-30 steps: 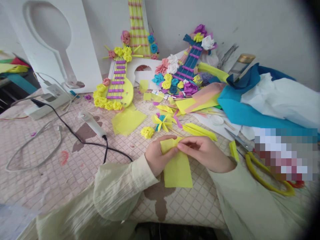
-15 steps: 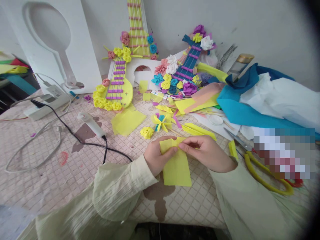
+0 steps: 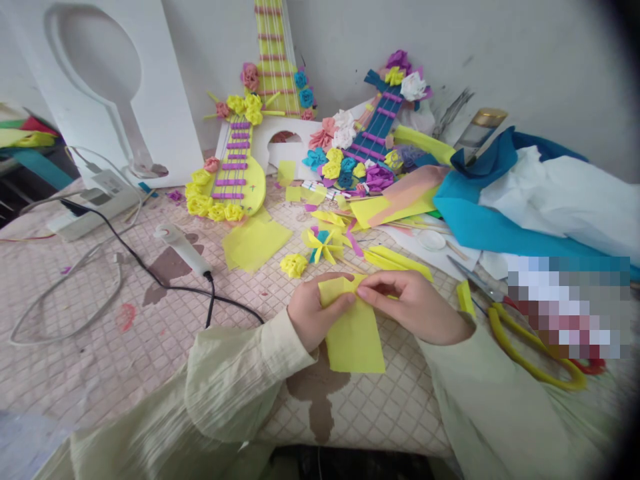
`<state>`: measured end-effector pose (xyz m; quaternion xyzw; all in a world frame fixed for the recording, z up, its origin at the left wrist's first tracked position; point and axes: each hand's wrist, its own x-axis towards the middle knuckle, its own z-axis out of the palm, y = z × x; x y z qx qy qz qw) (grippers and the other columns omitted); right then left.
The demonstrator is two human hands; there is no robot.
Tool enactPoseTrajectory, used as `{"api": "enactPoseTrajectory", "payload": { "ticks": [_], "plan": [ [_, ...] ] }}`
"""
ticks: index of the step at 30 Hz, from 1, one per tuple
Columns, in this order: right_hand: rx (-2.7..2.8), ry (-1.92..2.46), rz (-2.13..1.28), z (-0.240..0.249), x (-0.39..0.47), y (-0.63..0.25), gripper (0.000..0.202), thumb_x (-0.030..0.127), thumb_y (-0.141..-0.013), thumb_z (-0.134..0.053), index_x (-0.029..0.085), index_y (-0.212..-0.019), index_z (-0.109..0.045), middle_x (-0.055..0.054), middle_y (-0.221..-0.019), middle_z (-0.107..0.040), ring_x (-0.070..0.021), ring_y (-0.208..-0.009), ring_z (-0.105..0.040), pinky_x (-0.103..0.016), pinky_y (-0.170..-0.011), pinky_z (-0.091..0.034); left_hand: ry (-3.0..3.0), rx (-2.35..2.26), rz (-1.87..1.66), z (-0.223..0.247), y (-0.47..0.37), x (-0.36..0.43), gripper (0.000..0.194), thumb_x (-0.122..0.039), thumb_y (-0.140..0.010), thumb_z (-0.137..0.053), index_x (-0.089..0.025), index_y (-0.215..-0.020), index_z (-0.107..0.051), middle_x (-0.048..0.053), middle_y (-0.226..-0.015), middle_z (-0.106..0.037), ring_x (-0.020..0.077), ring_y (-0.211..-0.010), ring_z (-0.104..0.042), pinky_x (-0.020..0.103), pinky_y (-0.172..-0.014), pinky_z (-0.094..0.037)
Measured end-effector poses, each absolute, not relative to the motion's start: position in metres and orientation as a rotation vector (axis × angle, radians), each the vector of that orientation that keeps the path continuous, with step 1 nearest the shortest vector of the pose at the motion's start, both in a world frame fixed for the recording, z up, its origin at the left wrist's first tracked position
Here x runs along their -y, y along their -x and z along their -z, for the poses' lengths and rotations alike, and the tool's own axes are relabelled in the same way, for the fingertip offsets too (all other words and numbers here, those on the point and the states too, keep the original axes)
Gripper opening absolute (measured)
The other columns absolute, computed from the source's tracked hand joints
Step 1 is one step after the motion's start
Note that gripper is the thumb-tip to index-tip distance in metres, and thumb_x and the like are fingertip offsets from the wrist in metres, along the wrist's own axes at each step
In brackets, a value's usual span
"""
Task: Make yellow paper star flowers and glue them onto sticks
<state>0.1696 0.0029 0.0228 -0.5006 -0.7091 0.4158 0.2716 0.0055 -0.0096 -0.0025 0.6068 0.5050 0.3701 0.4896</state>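
A rectangular sheet of yellow paper (image 3: 356,340) hangs between my hands above the table's near side. My left hand (image 3: 320,308) grips its upper left part, thumb across the front. At the top edge my right hand (image 3: 417,307) pinches the paper between thumb and fingers, close to the left thumb. The paper looks slightly gathered where the fingertips meet. Just beyond my hands lie a yellow paper flower (image 3: 294,265) and a yellow and blue star-shaped paper piece (image 3: 324,245). More yellow sheets (image 3: 257,243) rest farther left.
A white glue gun (image 3: 183,250) with a black cord lies at left, near a power strip (image 3: 90,217). Flower-decorated instrument models (image 3: 239,160) stand at the back. Scissors with yellow handles (image 3: 535,353) and blue crepe paper (image 3: 480,213) are on the right.
Almost nothing differs. The lower edge of the yellow paper has shifted very slightly to the right, while both hands keep their hold in nearly the same place.
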Motion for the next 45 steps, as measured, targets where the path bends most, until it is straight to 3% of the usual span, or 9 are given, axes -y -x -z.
{"api": "enactPoseTrajectory", "payload": {
  "ticks": [9,19,29,34,41,45],
  "plan": [
    [1.88,1.346,-1.252,-0.023,-0.001,-0.169,0.019,0.033,-0.073,-0.054,0.018,-0.071,-0.064,-0.003,-0.072,-0.064,-0.0146,-0.065,-0.057,-0.027,-0.06,-0.048,-1.406,-1.19,-0.965,0.0,-0.002,0.008,0.022,-0.035,-0.071,-0.058,-0.013,-0.07,-0.06,0.002,-0.064,-0.059,0.0111,-0.056,-0.052,0.021,-0.052,-0.042],
    [1.828,1.348,-1.364,-0.027,-0.001,-0.168,0.019,0.034,-0.072,-0.055,0.017,-0.071,-0.063,-0.003,-0.071,-0.063,-0.0139,-0.065,-0.056,-0.027,-0.061,-0.047,-1.201,-1.21,-1.103,-0.003,-0.002,0.005,0.02,-0.034,-0.067,-0.062,-0.013,-0.067,-0.061,0.001,-0.063,-0.059,0.0116,-0.057,-0.053,0.022,-0.052,-0.042],
    [1.823,1.336,-1.346,-0.025,-0.001,-0.17,0.019,0.034,-0.072,-0.056,0.016,-0.07,-0.062,-0.003,-0.072,-0.063,-0.0138,-0.066,-0.055,-0.027,-0.061,-0.047,-0.982,-1.136,-1.15,-0.002,-0.004,0.004,0.029,-0.04,-0.07,-0.056,-0.012,-0.061,-0.059,-0.001,-0.052,-0.052,0.0079,-0.046,-0.047,0.018,-0.043,-0.037],
    [1.699,1.331,-1.307,-0.024,-0.002,-0.172,0.019,0.036,-0.071,-0.057,0.017,-0.07,-0.062,-0.003,-0.073,-0.064,-0.014,-0.068,-0.057,-0.026,-0.063,-0.048,-0.932,-1.005,-1.039,-0.004,-0.005,0.009,0.024,-0.034,-0.065,-0.065,-0.013,-0.073,-0.06,0.001,-0.062,-0.06,0.0114,-0.053,-0.055,0.023,-0.051,-0.045],
    [1.567,1.264,-1.303,-0.018,0.0,-0.166,0.017,0.032,-0.067,-0.063,0.019,-0.078,-0.065,-0.003,-0.081,-0.066,-0.0152,-0.076,-0.059,-0.026,-0.067,-0.049,-1.058,-1.002,-0.865,-0.004,-0.007,0.013,0.024,-0.032,-0.066,-0.064,-0.012,-0.079,-0.061,0.003,-0.066,-0.061,0.0123,-0.055,-0.057,0.023,-0.051,-0.046],
    [1.562,1.273,-1.341,-0.019,0.0,-0.166,0.015,0.033,-0.067,-0.062,0.018,-0.07,-0.064,-0.001,-0.073,-0.065,-0.0128,-0.068,-0.057,-0.024,-0.062,-0.048,-1.11,-0.965,-1.03,-0.003,-0.007,0.012,0.02,-0.031,-0.07,-0.06,-0.012,-0.074,-0.055,0.001,-0.066,-0.058,0.0103,-0.057,-0.056,0.02,-0.051,-0.045]
  ]
}}
